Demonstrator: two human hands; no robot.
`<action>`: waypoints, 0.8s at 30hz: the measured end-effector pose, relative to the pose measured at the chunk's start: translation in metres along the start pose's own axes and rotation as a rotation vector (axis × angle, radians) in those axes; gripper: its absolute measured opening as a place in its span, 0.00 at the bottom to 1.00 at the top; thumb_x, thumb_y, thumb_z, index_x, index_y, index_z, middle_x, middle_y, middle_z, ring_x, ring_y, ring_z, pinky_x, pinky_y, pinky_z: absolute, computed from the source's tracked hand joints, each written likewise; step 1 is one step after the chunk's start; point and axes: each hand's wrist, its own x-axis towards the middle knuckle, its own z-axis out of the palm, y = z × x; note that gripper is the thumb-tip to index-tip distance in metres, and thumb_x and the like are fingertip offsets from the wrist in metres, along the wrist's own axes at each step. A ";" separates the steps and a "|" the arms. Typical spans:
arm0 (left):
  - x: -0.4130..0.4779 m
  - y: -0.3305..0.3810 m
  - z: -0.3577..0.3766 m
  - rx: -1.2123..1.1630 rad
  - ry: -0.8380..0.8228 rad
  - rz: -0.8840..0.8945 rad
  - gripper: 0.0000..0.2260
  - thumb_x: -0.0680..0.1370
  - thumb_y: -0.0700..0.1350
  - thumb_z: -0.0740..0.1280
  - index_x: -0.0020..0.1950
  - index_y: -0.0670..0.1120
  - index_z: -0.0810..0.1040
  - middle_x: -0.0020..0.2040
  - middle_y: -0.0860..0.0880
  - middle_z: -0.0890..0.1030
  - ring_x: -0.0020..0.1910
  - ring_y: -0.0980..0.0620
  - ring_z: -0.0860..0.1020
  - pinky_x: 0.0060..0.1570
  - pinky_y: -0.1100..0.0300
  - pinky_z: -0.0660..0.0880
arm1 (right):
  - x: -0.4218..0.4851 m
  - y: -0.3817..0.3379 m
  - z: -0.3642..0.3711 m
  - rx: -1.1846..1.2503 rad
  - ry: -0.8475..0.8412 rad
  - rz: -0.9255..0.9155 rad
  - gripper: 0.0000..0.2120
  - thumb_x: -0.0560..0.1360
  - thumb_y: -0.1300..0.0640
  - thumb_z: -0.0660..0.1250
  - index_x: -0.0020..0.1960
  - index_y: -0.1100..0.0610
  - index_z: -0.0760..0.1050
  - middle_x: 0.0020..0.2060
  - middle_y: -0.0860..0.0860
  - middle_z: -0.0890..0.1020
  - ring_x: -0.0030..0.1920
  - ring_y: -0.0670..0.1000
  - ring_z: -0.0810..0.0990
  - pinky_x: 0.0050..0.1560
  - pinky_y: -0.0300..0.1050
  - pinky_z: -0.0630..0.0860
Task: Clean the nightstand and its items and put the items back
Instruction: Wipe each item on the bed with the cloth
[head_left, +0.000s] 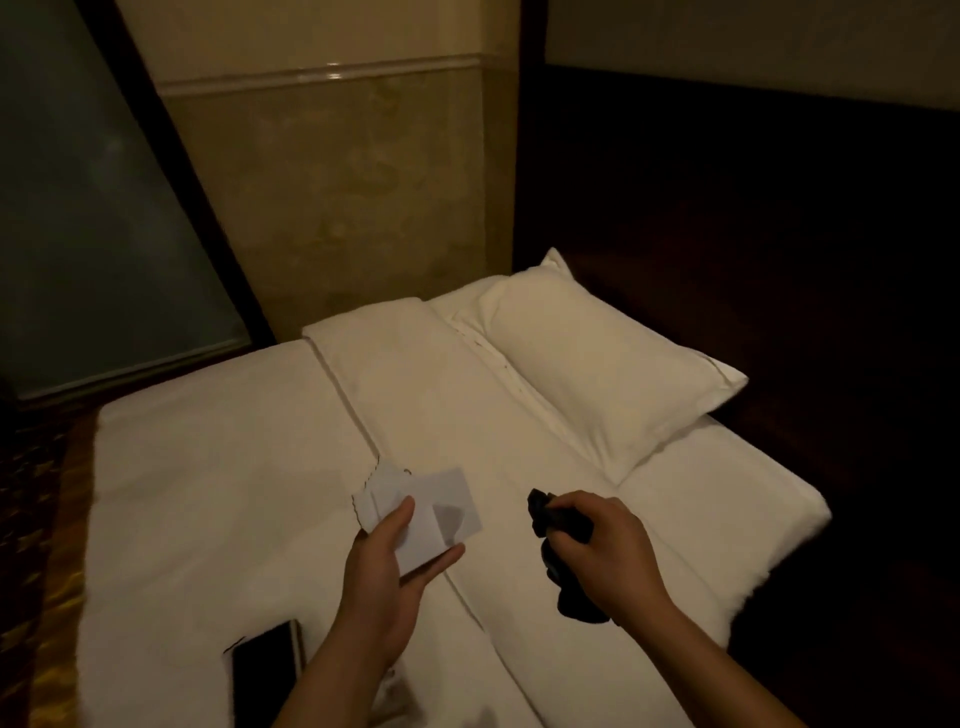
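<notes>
Over the bed (208, 467), my left hand (395, 571) pinches the white card (452, 501) between thumb and fingers while my right hand (597, 540) grips the dark cloth (576, 597); the card appears light, thin and bendable, so I judge its edges the safest hold.

My left hand (395, 564) holds a small white card (447, 506) over the white bed (208, 493), thumb on top and fingers beneath. My right hand (602, 538) grips a dark cloth (563, 522), whose loose end hangs below my fist. A white pillow (597, 364) lies at the head of the bed, and a dark phone (265, 675) lies flat on the cover near my left forearm.
</notes>
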 end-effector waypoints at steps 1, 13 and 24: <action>0.000 -0.002 0.002 0.030 -0.032 -0.012 0.11 0.80 0.40 0.66 0.62 0.47 0.77 0.62 0.40 0.79 0.61 0.36 0.77 0.58 0.31 0.75 | -0.009 0.002 -0.003 -0.003 0.037 0.021 0.13 0.69 0.70 0.65 0.43 0.53 0.80 0.29 0.51 0.80 0.27 0.47 0.82 0.30 0.39 0.78; -0.045 -0.051 0.032 0.311 -0.328 -0.173 0.10 0.80 0.41 0.65 0.61 0.47 0.78 0.58 0.40 0.81 0.58 0.36 0.79 0.57 0.31 0.76 | -0.113 0.041 -0.041 0.106 0.350 0.207 0.11 0.72 0.69 0.66 0.43 0.54 0.80 0.29 0.56 0.82 0.27 0.53 0.82 0.30 0.45 0.80; -0.100 -0.158 0.115 0.481 -0.495 -0.258 0.08 0.81 0.42 0.65 0.58 0.51 0.78 0.57 0.41 0.81 0.57 0.37 0.79 0.58 0.31 0.75 | -0.185 0.132 -0.137 -0.097 0.555 0.354 0.11 0.73 0.59 0.71 0.51 0.45 0.79 0.40 0.37 0.73 0.47 0.44 0.74 0.36 0.27 0.67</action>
